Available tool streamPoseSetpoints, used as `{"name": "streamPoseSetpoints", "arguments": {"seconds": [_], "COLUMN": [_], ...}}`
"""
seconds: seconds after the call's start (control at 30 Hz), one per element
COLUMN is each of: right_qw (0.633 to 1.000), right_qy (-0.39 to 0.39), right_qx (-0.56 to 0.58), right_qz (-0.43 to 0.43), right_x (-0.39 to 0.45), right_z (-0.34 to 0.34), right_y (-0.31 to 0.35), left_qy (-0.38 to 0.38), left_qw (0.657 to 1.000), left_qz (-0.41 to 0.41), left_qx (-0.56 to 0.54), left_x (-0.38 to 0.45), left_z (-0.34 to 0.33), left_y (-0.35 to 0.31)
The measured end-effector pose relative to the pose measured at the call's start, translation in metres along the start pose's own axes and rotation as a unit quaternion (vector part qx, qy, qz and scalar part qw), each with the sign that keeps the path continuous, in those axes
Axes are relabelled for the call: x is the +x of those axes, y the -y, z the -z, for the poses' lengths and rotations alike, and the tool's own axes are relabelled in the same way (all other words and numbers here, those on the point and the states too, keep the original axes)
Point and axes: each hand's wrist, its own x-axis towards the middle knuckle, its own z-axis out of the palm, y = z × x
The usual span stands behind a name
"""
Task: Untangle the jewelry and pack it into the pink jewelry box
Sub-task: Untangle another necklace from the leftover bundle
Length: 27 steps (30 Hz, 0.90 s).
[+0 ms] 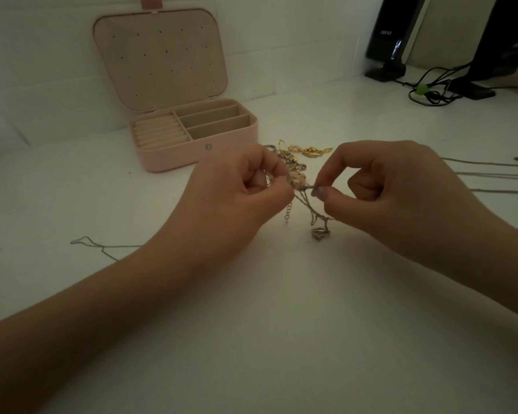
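White table point(281, 339) filled most of the view, lit dimly. Pink jewelry box point(192, 150) sat at rear left w/ lid point(159, 58) swung up and open, peg-holed inner panel facing the camera. Tray below showed ring rolls on the left and three long compartments on the right; no jewelry seen inside. Snap button on the front wall.

Rear right: two dark speakers point(392, 34) on stands, w/ black cables point(431, 88) bunched behind them, held by a green tie.

Left hand point(245, 198) and right hand point(401, 198) met at centre, forearms coming in from the bottom corners. Left hand's fingers were curled, thumb and fingertips pinching the tangled jewelry point(296, 174) at its left side. Right hand's thumb and forefinger pinched a silver chain strand point(307, 188) coming out of the same tangle — other fingers curled in to the palm.

The tangle lay just in front of the box, near its right front corner, partly lifted between the hands. Gold and pink charms point(310, 150) lay on the table behind it. A short link chain point(287, 212) hung below the left fingers; a small ring point(320, 233) lay at the low end of the strand.

Thin chains point(491, 174) ran off to the right edge — another loose chain point(93, 245) lay by the left forearm.
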Motion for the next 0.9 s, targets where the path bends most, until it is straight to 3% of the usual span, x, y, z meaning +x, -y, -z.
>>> {"name": "streamPoseSetpoints", "arguments": {"seconds": [0.2,0.57,0.77,0.9], "right_qw": [0.994,0.973,0.941,0.889], "right_qy": [0.000,0.023,0.051,0.096], "right_qx": [0.107,0.212,0.295,0.386], "right_qz": [-0.003,-0.084,-0.160,-0.226], "right_x": [0.001,0.003,0.003,0.002], "right_z": [0.001,0.002,0.004,0.006], "right_y": [0.004,0.005,0.004,0.002], "left_qy": [0.044,0.072,0.136,0.170], "left_qw": [0.989,0.979,0.963,0.954], "left_qz": [0.074,0.089,0.126,0.128], "left_qx": [-0.122,-0.168,-0.198,-0.211], "left_x": [0.000,-0.001,-0.001,-0.001], "left_z": [-0.001,-0.001,-0.001,0.000], "left_y": [0.000,-0.007,-0.010,-0.013]}}
